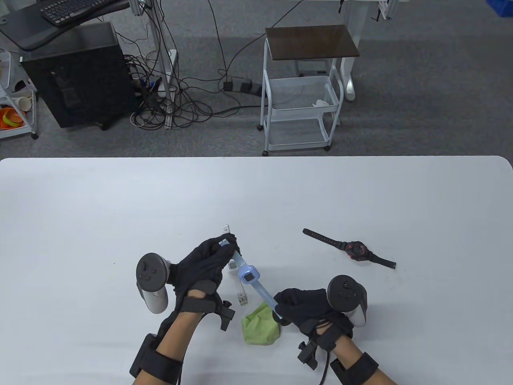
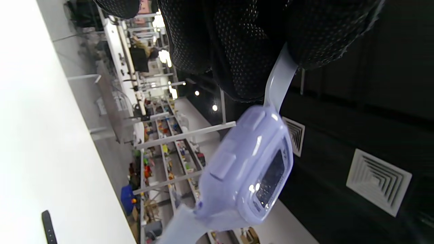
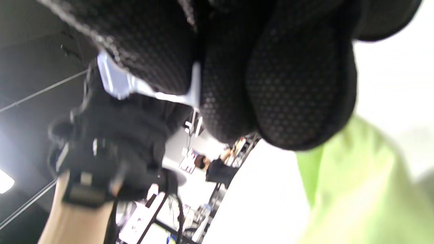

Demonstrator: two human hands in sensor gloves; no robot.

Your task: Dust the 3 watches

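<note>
White rounded-corner tabletop [image 1: 120,200], far half bare, all items near the front edge. Pale blue translucent plastic watch [image 1: 249,276] with square face lifted off the surface, strap stretched between left hand [image 1: 204,262] and right hand [image 1: 306,306], each pinching one strap end. Crumpled green cloth [image 1: 260,325] lies under the right fingertips; black-and-red strap watch [image 1: 352,249] flat, well apart to the right; white watch [image 1: 234,268] partly hidden beneath the blue one.

Both hands [image 1: 208,262] [image 1: 306,309] in pinching grip

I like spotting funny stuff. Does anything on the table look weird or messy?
Nothing is broken or spilled. The one odd thing: the green cloth lies crumpled on the table while both hands, left and right, stretch the blue watch above it. The black watch lies flat, and a white watch is half hidden.
</note>
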